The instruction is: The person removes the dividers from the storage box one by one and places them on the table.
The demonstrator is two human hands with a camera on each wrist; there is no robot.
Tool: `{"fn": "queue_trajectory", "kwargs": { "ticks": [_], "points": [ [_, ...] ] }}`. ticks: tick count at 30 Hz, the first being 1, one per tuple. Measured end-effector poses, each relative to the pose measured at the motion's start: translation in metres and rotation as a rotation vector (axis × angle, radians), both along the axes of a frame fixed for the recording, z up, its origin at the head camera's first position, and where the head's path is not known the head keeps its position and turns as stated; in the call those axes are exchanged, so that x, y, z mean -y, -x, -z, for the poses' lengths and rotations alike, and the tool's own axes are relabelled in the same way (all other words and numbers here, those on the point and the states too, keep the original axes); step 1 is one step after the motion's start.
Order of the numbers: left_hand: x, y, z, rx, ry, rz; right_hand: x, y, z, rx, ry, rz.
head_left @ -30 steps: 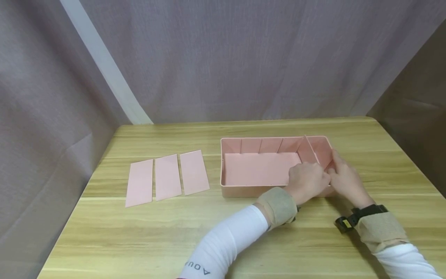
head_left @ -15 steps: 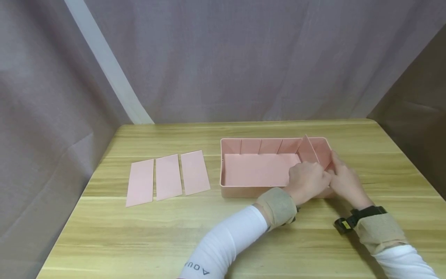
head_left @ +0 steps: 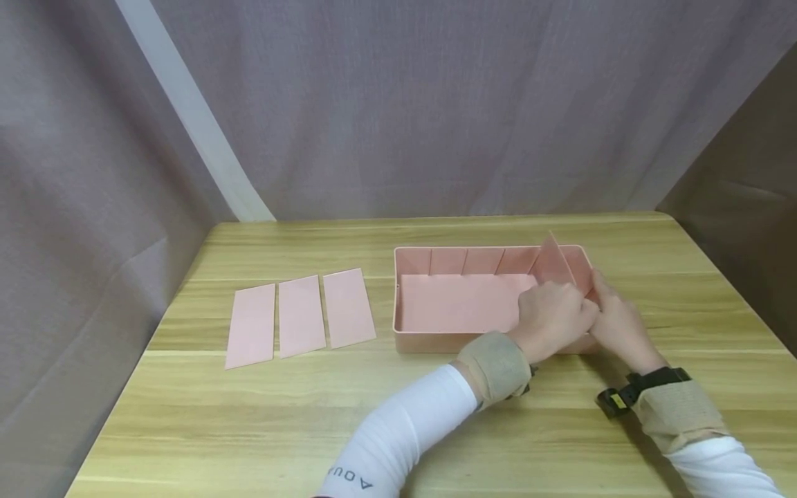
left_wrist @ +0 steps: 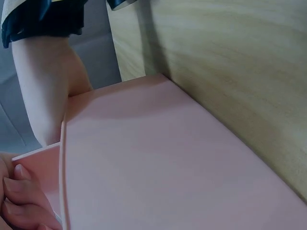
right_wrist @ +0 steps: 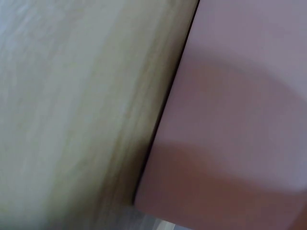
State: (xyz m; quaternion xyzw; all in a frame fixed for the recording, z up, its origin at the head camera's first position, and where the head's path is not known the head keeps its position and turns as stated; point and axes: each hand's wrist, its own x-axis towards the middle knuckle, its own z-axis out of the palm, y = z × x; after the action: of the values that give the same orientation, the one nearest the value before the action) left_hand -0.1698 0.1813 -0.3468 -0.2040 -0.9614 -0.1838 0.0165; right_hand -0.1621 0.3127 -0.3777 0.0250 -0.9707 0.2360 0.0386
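Note:
A pink rectangular box [head_left: 461, 342] stands on the table, and its far wall shows several vertical slots. Near its right end a thin pink divider [head_left: 553, 261] stands across it, slightly tilted, with its far corner above the rim. My left hand [head_left: 551, 318] holds this divider near the front; curled fingers [left_wrist: 26, 201] lie against it in the left wrist view. My right hand [head_left: 623, 328] grips the box at its front right corner, some of its fingers hidden. Only the box's outer wall [right_wrist: 240, 120] shows in the right wrist view, not the hand.
Three flat pink panels lie side by side left of the box: a left panel [head_left: 250, 326], a middle panel [head_left: 301, 317] and a right panel [head_left: 349, 308]. They rest on the wooden table [head_left: 249, 429]. A grey curtain [head_left: 398, 104] hangs behind the table.
The divider has risen, its far corner now higher above the box's rim. My left hand has shifted up a little with it. My right hand stays at the box corner.

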Motion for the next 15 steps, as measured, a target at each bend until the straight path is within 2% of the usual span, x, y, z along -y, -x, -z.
{"fn": "queue_trajectory", "kwargs": {
  "ticks": [7, 15],
  "points": [
    [0.0012, -0.0001, -0.0052, 0.029, 0.023, 0.002, 0.0008, -0.0008, -0.0005, -0.011, 0.003, -0.005],
    [0.0018, 0.0008, -0.0056, 0.022, 0.014, 0.011, 0.0009, -0.0006, -0.0014, -0.006, 0.009, -0.005]
  ]
}}
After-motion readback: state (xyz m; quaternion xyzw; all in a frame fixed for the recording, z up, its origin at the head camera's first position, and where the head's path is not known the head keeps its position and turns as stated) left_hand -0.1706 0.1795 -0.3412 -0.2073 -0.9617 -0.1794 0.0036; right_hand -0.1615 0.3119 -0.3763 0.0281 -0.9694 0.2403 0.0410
